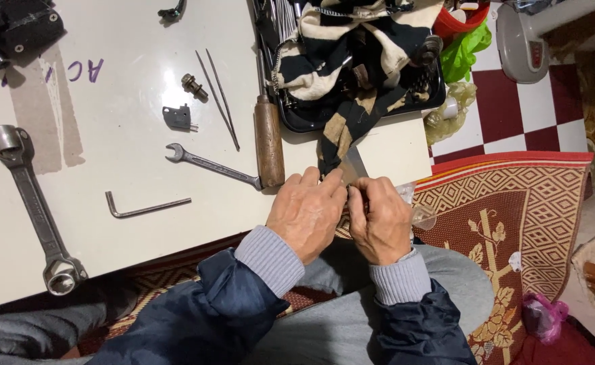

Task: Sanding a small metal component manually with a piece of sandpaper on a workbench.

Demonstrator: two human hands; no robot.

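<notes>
Entry, step in hand: we judge this a close pinching or picking job at the near right corner of the worktop (128, 223). Our left hand (307, 213) and right hand (380, 222) sit knuckle to knuckle, fingers curled tight. Between the fingertips we pinch a small dark piece (355, 197); what it is we cannot tell. The right hand also closes on a clear plastic bag (415, 209), which sticks out to the right past the worktop edge.

Next move, as we judge it: fine fingertip work with a steady pinch, since a small piece let slip here would drop into our lap or onto the patterned rug (513, 223).

Nearby items:
- Wooden-handled tool (269, 142), upright on the worktop, its butt just beside our left hand.
- Small open-end spanner (209, 164), touching that handle's lower end.
- Striped cloth (351, 54), spilling out of a black tray (297, 118), one strip hanging to our fingertips.
- Hex key (142, 207), two thin rods (219, 101), bolt (194, 86), grey bracket (178, 118), large socket wrench (30, 203) far left.

Edges and room: the worktop's front edge runs just under our wrists and its right edge lies close by our right hand. Bare surface shows between the hex key and our left hand, and more to the left of it. The tray and cloth crowd the space ahead.
</notes>
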